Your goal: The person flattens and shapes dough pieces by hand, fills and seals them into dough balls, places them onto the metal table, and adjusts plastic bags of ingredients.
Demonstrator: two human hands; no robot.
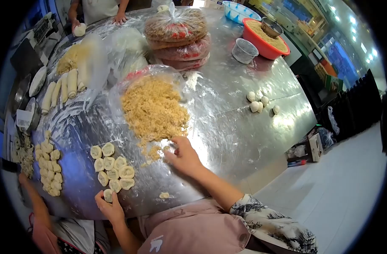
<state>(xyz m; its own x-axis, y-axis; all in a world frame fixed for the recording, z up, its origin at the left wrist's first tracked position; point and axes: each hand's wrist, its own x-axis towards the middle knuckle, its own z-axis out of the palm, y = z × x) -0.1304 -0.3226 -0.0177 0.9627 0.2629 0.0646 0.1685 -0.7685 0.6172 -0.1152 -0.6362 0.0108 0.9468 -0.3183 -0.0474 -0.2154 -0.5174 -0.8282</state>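
My left hand (110, 208) is at the near edge of the table, its thumb and fingers closed around a small flattened dough round (108, 195). Just beyond it lie several similar dough rounds (112, 174) in a loose cluster. My right hand (183, 157) is at the near edge of a heap of crumbly, golden filling (153, 106) spread on a plastic bag. Its fingers are curled, with something pale partly showing between them that I cannot make out. Loose crumbs lie beside these fingers, and a small flat dough scrap (164, 195) lies nearer to me.
Small dough pieces (49, 169) and dough rolls (58, 91) are on the left. Stacked filled bags (176, 38) stand at the back, a red basin (261, 40) and clear tub (244, 51) back right. White balls (257, 103) lie right. Co-workers' hands (120, 18) show behind and at left.
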